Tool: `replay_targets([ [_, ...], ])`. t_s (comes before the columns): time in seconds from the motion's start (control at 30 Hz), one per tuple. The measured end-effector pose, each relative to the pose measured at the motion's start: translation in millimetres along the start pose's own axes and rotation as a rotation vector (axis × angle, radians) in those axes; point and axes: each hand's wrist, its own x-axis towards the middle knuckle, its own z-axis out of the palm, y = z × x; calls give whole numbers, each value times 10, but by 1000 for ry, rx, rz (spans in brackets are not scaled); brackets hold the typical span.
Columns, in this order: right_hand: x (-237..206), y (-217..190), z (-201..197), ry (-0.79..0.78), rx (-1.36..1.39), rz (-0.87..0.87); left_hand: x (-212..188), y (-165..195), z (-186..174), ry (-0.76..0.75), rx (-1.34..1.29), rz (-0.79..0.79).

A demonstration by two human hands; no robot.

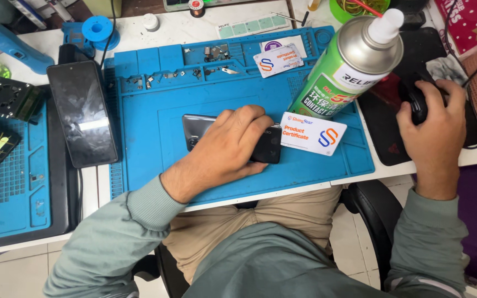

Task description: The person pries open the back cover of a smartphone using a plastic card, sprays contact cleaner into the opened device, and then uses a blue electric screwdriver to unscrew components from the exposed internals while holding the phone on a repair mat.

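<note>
Grey-green sleeves [106, 243] and tan trousers [249, 221] lowest in view, nearest the lens; black chair [371, 209] beneath.

Left hand [230, 146]: palm down on a dark phone [271, 144] lying flat on the blue work mat [155, 138]. Fingers curled over the phone's long edge, pressing it to the mat; thumb along the near side. Phone roughly centred on the mat's near half, long axis left to right, both ends showing past the hand.

Right hand [434, 129]: cupped over a black mouse [416, 102] on a black mouse pad [385, 138], off the mat's right edge. Fingers draped over the mouse, closed around it loosely.

Just right of the phone, touching or nearly touching its end: white card [313, 132] with orange and blue mark. Behind the card: green spray can [349, 69] with silver shoulder and white nozzle, leaning toward the lens in this view. Second white card [278, 59] and a purple-marked one in the mat's far trays, along with small screws and metal parts [194, 70].

Left of the mat: second phone [82, 113], black, screen up, glass reflecting light, well apart from the left hand. Farther left: another blue mat [12, 187], small black fan [6, 96], blue spool [97, 27] at the far edge.

White tabletop [194, 25] under everything; tiled floor [6, 276] below left.
</note>
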Motion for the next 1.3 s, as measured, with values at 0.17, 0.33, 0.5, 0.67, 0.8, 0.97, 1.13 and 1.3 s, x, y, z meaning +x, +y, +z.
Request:
replay_targets([
  [0.17, -40, 69, 34, -8, 24, 36, 2, -9, 0, 22, 0, -7],
  [0.33, -65, 90, 43, 8, 2, 1, -7, -16, 12, 14, 2, -11],
  [0.5, -72, 128, 58, -2, 46, 18, -9, -7, 15, 23, 4, -12],
  [0.67, -67, 108, 43, -7, 65, 19, -11, -10, 3, 12, 2, -15],
  [0.8, 8, -20, -38, 14, 14, -27, -4, -9, 1, 23, 5, -13],
  [0.97, 13, -386, -231, 118, 289, 30, -12, -15, -1, 34, 1, -9],
  [1.13, -157, -1092, -161, -339, 1450, 50, -7, -13, 7, 54, -19, -14],
  [1.3, -215, -1692, -2, -333, 1601, 274, -11, 27, -1, 85, -31, 7],
])
